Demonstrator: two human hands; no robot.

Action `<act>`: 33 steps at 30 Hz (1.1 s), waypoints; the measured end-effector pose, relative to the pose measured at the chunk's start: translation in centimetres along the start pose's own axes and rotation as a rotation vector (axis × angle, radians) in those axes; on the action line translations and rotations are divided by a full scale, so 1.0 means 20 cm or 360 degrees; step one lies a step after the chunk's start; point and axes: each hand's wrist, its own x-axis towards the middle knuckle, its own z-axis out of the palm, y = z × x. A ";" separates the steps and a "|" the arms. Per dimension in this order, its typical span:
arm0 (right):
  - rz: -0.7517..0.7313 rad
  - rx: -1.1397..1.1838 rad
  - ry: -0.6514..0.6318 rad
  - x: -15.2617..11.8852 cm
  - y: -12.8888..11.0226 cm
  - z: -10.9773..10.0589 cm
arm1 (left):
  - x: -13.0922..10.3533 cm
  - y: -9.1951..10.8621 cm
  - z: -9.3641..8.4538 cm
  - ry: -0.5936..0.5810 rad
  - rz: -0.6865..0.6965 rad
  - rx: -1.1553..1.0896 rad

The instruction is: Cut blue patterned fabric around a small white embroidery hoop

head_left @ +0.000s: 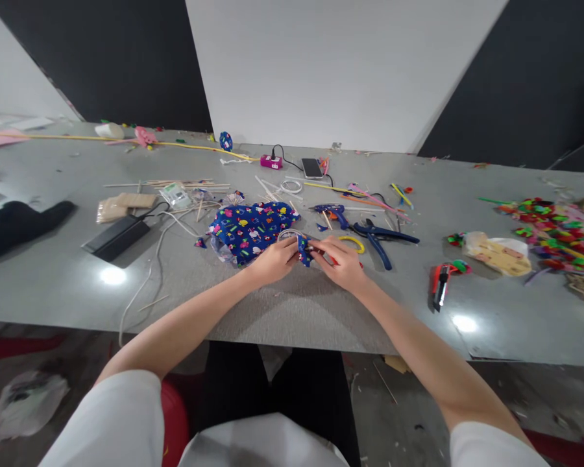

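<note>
My left hand (pixel 276 261) is closed on a small piece of blue patterned fabric (pixel 304 250) near the middle of the table. From the other side, the fingers of my right hand (pixel 341 264) pinch the same piece. Something red shows under my right hand, too covered to name. Beside my left hand lies a larger sheet of the blue patterned fabric (pixel 253 228), with clear plastic under its left edge. A whitish ring (pixel 289 233) sits just behind my left fingers, and a yellow ring-shaped thing (pixel 353 243) lies behind my right hand.
Behind my hands lie a blue glue gun (pixel 338 213) and blue-handled pliers (pixel 377 237). A utility knife (pixel 440 288) lies to the right, near colourful pipe cleaners (pixel 559 233). On the left are a black box-shaped device (pixel 117 239), a white cable (pixel 158 259) and wooden sticks (pixel 175 185). A phone (pixel 312 168) lies farther back.
</note>
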 end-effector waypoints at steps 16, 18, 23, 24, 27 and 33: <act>0.0063 -0.0031 0.0034 -0.02 0.02 0.02 | -0.01 0.04 -0.03 -0.0124 -0.0006 0.0039; 0.0057 -0.0036 0.0034 -0.02 0.02 0.02 | -0.01 0.04 -0.03 -0.0132 -0.0004 0.0040; 0.0071 -0.0039 0.0020 -0.02 0.01 0.01 | -0.01 0.03 -0.03 -0.0147 -0.0008 0.0056; 0.0067 -0.0036 0.0021 -0.02 0.01 0.01 | -0.01 0.03 -0.02 -0.0148 -0.0008 0.0067; 0.0052 -0.0031 0.0024 -0.02 0.01 0.01 | -0.01 0.03 -0.02 -0.0143 0.0003 0.0112; 0.0064 -0.0063 -0.0031 -0.01 -0.01 0.00 | 0.00 0.02 -0.03 -0.0289 0.0103 0.0520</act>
